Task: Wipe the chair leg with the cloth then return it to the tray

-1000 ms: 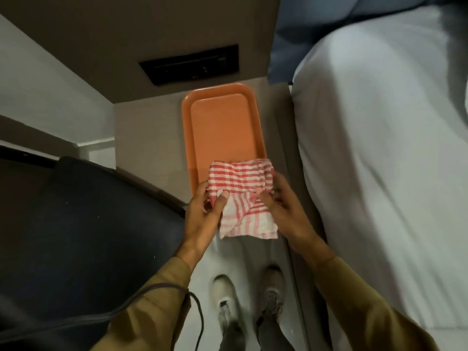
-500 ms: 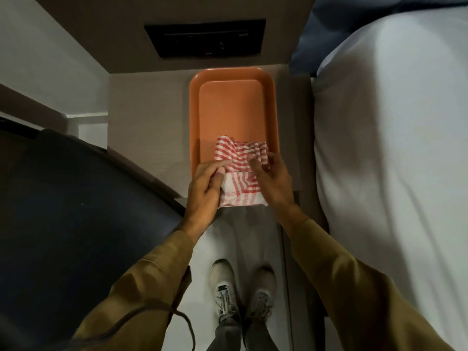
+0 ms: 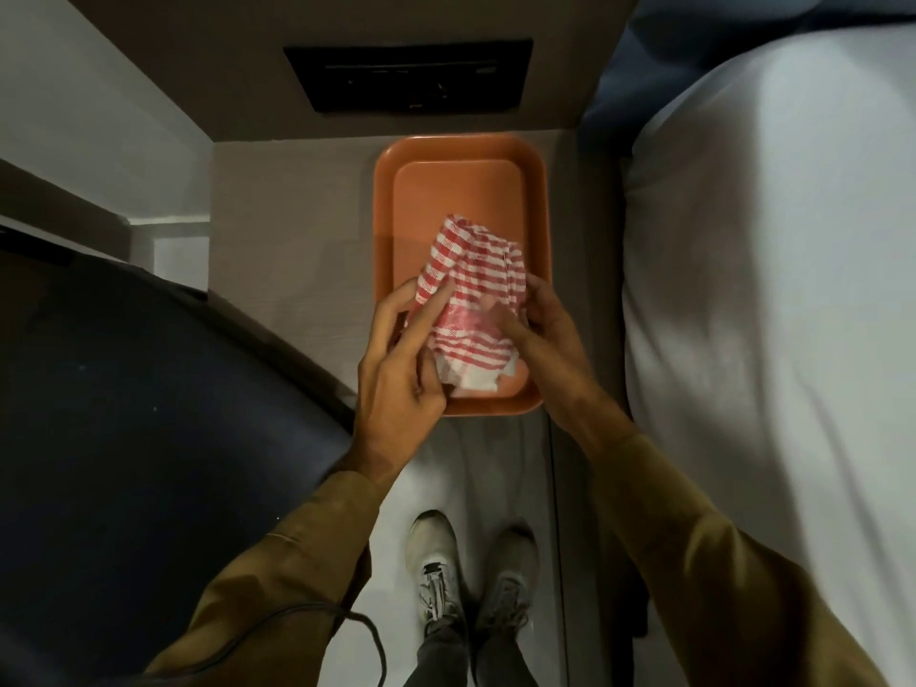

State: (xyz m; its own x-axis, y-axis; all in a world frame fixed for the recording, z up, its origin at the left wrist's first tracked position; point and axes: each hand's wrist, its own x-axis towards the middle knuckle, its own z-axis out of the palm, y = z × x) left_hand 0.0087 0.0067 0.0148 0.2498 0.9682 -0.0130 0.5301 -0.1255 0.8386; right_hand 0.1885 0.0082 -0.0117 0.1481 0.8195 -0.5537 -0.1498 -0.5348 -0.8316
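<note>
A red-and-white striped cloth [image 3: 471, 290] lies crumpled in the near half of the orange tray [image 3: 461, 151], which rests on a beige bedside surface. My left hand [image 3: 401, 369] touches the cloth's left edge with fingers spread and loosened. At the cloth's right side is my right hand [image 3: 540, 334], its thumb and fingers still pinching a fold. The dark chair [image 3: 124, 414] fills the lower left; its legs are hidden.
A white bed [image 3: 768, 290] runs along the right. A black panel [image 3: 406, 74] is set in the wall behind the tray. My two shoes [image 3: 471, 562] stand on the pale floor below. A black cable [image 3: 297, 632] hangs by my left sleeve.
Both hands carried the cloth forward from the tray's near edge and lowered it into the tray. My left fingers have loosened off it.
</note>
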